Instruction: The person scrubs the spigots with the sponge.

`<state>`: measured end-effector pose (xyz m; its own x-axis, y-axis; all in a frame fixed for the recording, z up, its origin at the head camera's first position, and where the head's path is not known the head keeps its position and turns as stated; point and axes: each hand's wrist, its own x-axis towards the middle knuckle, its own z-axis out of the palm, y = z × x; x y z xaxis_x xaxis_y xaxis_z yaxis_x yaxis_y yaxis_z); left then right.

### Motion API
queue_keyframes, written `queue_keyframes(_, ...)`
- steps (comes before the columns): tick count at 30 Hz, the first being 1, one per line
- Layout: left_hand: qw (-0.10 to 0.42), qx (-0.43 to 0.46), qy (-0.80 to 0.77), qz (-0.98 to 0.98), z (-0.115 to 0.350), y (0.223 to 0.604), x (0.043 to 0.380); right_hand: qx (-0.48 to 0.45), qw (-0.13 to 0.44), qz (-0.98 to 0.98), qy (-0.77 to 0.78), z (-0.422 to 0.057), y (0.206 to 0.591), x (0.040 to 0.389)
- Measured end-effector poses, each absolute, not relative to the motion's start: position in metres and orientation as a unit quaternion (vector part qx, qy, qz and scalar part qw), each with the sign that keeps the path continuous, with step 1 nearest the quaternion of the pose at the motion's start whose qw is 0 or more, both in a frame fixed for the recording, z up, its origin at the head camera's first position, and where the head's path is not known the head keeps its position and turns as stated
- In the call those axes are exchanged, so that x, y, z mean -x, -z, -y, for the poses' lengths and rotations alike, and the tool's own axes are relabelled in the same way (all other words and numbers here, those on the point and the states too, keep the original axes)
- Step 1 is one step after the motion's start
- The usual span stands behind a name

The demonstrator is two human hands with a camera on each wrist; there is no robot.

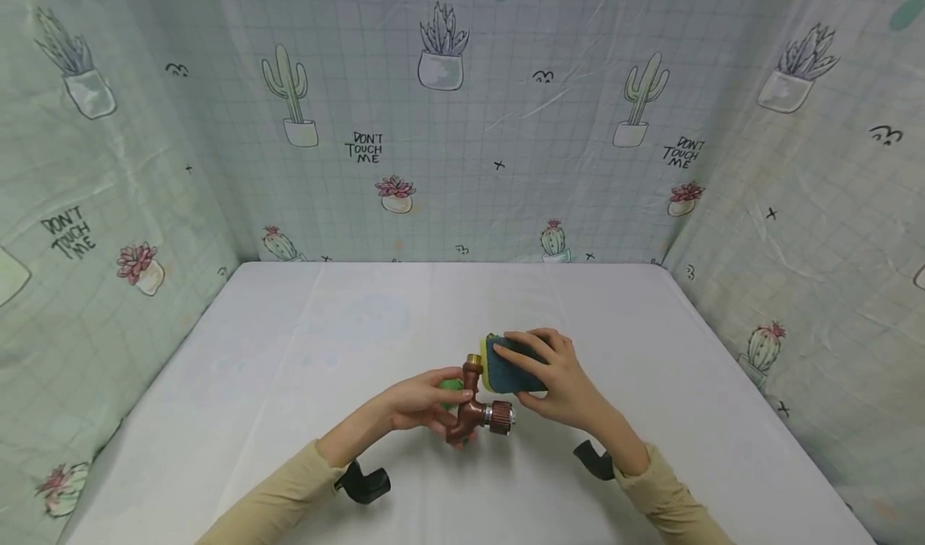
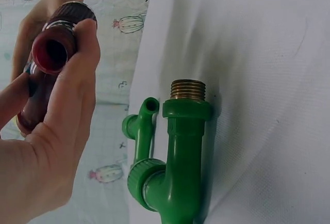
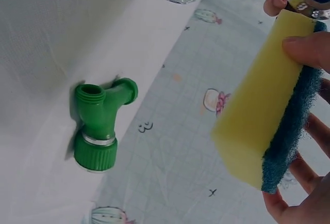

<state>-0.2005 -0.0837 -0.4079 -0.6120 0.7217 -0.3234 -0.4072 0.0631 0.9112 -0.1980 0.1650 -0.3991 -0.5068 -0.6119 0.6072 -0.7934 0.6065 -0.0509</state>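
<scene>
Sheeting, pale, wrinkled: grid lines, potted cacti, succulents and "DON'T TOUCH ME" lettering; on back and both sides.

Counter: white, before the sheeting.

Sleeves, beige: two, reaching in from the near edge.

Hands, bare: one pair, near each other over the middle of the counter, not joined. Left hand: fingers curled around brown tap. Right hand: clamped on sponge, thumb on yellow side, fingers on blue.

Brown tap, glossy: in left hand's grip, threaded end up in the head view; open mouth towards the left wrist camera.

Green taps: two to each wrist view, on the counter below the hands; mostly hidden behind left hand from the head. Nearer one in the left wrist view with brass threaded end.

Sponge: yellow foam, dark blue scouring layer; yellow side turned to brown tap, right beside its upper end. Contact: cannot tell.

Black fittings, curved: one by each cuff.

Knob of brown tap: ribbed, silver-trimmed, pointing right.

Threaded end of brown tap: brass.
</scene>
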Motion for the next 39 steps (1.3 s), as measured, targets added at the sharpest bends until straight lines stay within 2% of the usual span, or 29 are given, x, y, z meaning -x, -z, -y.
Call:
queue_keyframes(9, 0.377, -0.131, -0.667, -0.629, 0.083, 0.41, 0.201, -0.399, 0.266, 0.862, -0.164, -0.165, 0.396, 0.192)
queue_keyframes(16, 0.355, -0.093, -0.685, -0.629, 0.092, 0.411, 0.204, -0.377, 0.256, 0.868, -0.194, -0.172, 0.391, 0.191)
queue_keyframes(25, 0.314, -0.053, -0.696, -0.643, 0.092, 0.411, 0.208, -0.417, 0.229, 0.861, -0.18, -0.162, 0.394, 0.185)
queue_keyframes(33, 0.276, -0.035, -0.716, -0.64, 0.089, 0.411, 0.21, -0.425, 0.263, 0.855, -0.14, -0.155, 0.401, 0.18)
queue_keyframes(39, 0.262, -0.013, -0.745, -0.613, 0.087, 0.41, 0.213, -0.441, 0.268, 0.847, -0.127, -0.154, 0.408, 0.175)
